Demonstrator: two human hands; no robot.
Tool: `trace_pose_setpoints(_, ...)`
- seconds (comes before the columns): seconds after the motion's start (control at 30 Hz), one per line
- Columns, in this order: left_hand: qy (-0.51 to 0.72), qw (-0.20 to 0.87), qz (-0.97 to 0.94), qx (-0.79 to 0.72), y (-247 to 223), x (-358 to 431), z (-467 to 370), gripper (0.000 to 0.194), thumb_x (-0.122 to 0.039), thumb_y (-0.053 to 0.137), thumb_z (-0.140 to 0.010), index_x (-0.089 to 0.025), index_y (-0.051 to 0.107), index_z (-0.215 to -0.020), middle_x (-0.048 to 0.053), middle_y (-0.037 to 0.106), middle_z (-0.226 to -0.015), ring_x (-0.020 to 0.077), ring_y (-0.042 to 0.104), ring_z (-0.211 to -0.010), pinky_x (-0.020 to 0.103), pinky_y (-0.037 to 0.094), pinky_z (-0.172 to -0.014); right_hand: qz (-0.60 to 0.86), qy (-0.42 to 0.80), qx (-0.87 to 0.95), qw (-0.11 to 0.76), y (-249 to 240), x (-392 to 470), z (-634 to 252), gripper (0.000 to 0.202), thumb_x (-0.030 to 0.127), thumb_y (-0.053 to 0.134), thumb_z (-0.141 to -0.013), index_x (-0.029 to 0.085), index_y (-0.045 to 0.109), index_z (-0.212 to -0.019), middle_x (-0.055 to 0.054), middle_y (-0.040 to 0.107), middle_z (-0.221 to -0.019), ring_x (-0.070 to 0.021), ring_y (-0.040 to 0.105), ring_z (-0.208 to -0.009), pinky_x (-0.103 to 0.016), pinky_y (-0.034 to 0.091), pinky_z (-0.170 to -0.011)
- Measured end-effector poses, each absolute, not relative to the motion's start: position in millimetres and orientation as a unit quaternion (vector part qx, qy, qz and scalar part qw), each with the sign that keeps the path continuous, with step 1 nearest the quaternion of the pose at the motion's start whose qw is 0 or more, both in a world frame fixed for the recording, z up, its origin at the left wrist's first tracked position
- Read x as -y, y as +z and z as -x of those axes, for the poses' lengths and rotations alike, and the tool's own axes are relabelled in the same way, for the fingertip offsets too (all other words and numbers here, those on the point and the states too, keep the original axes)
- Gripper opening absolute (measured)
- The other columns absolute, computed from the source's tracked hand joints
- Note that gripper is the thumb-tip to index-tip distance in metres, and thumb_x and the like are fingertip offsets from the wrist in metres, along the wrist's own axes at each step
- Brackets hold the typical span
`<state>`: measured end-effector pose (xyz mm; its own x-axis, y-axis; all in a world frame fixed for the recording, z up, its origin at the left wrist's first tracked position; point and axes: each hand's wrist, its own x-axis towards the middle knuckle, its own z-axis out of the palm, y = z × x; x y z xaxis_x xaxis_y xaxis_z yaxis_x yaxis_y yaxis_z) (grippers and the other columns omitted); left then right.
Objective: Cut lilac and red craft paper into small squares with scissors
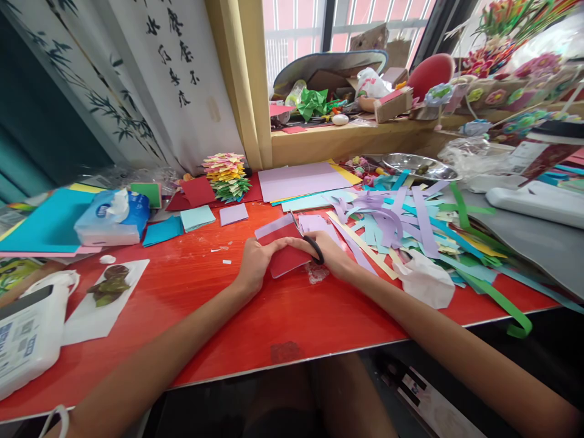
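My left hand (256, 263) pinches the left edge of a red paper card (290, 260), with a lilac paper strip (274, 225) along its far edge. My right hand (332, 254) grips scissors with a black handle (316, 248); the blades point away from me at the lilac paper, and whether they are apart is hard to tell. Just beyond my right hand lie lilac paper pieces (319, 224). Left of the card, a lilac square (233, 214), a pale aqua stack (198, 218) and a blue stack (163, 230) rest on the red table (205, 340).
Cut paper strips (387, 213) pile up on the right, with a crumpled tissue (426, 280) in front. Behind are lilac sheets (303, 180), a folded-paper tower (227, 176) and a metal dish (417, 165). A tissue pack (112, 216) and a white device (31, 340) sit left.
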<state>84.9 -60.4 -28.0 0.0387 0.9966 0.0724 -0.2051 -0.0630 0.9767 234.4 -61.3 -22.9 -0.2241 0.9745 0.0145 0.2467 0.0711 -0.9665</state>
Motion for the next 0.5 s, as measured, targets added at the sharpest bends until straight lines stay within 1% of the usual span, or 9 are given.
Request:
trace_pose_setpoints(0.1,0.555,0.542,-0.467,-0.425,-29.1,59.4,-85.3,0.015,-0.025,0.071,-0.059,-0.013,0.063,-0.065,0.000,0.066,-0.060,0.0137,0.059,-0.051,0.025,0.048,-0.052,0.483,0.466,0.629,0.392,-23.5,61.5,-235.3,0.052,0.065,0.057,-0.063,0.019,0.034,-0.054,0.006,0.031,-0.048,-0.0056,0.035,-0.037,-0.021,0.025,-0.035)
trace_pose_setpoints(0.2,0.554,0.548,-0.461,-0.424,-29.1,58.8,-84.9,0.015,-0.024,0.072,-0.059,-0.013,0.062,-0.062,0.000,0.066,-0.061,0.0125,0.058,-0.050,0.024,0.047,-0.050,0.475,0.467,0.627,0.405,-24.9,61.8,-235.5,0.052,0.064,0.058,-0.063,0.019,0.033,-0.054,0.006,0.028,-0.049,-0.0052,0.032,-0.039,-0.021,0.025,-0.036)
trace_pose_setpoints(0.3,0.552,0.551,-0.464,-0.420,-28.1,59.6,-84.9,0.015,-0.024,0.072,-0.059,-0.013,0.062,-0.063,0.000,0.066,-0.060,0.0129,0.059,-0.049,0.024,0.047,-0.051,0.478,0.473,0.626,0.395,-24.5,60.8,-235.4,0.052,0.065,0.056,-0.064,0.020,0.033,-0.055,0.007,0.027,-0.050,-0.0052,0.028,-0.040,-0.021,0.022,-0.037)
trace_pose_setpoints(0.4,0.540,0.555,-0.472,-0.421,-27.3,61.0,-85.5,0.016,-0.026,0.072,-0.059,-0.014,0.062,-0.064,0.000,0.065,-0.058,0.0142,0.059,-0.050,0.025,0.047,-0.051,0.486,0.450,0.640,0.390,-23.7,59.5,-236.0,0.052,0.066,0.055,-0.065,0.019,0.034,-0.054,0.006,0.027,-0.050,-0.0054,0.025,-0.043,-0.022,0.018,-0.038)
trace_pose_setpoints(0.5,0.539,0.551,-0.472,-0.427,-27.7,61.0,-86.2,0.017,-0.027,0.072,-0.058,-0.014,0.062,-0.063,0.000,0.065,-0.059,0.0142,0.059,-0.051,0.025,0.047,-0.051,0.486,0.427,0.648,0.401,-24.6,59.4,-236.6,0.053,0.066,0.053,-0.066,0.019,0.032,-0.054,0.006,0.027,-0.051,-0.0059,0.025,-0.044,-0.022,0.018,-0.039)
